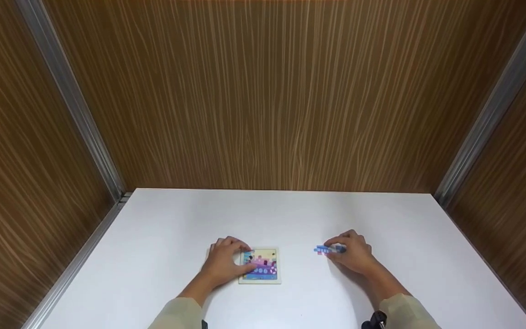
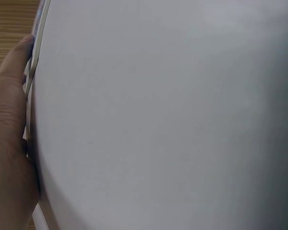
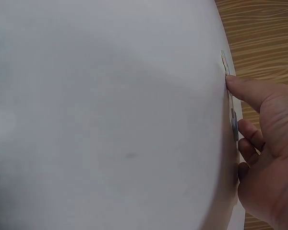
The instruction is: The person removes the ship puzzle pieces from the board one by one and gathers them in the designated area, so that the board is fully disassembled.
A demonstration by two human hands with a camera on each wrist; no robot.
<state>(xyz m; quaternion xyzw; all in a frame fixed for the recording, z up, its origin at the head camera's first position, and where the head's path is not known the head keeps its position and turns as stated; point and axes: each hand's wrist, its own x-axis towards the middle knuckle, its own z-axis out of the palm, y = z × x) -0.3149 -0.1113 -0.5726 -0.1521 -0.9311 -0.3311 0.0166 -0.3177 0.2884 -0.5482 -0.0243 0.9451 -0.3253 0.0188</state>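
Note:
A square picture puzzle (image 1: 266, 252) with a pale frame lies on the white table, showing a pink and purple boat-like picture. My left hand (image 1: 224, 261) curves over its left side, thumb across the picture and index finger at the upper left corner; the left wrist view shows the thumb (image 2: 20, 55) at the frame's edge. To the right, my right hand (image 1: 352, 252) pinches a flat blue, white and pink puzzle piece (image 1: 321, 250) between thumb and fingers. Seen edge-on in the right wrist view, the piece (image 3: 224, 60) is thin; a bluish grey part sits below the thumb. The fingers hide some of it.
The white table (image 1: 286, 210) spans the space under both hands. Brown wood-grain panels (image 1: 272, 91) stand behind and at both sides, with grey metal posts (image 1: 80, 109) at the corners.

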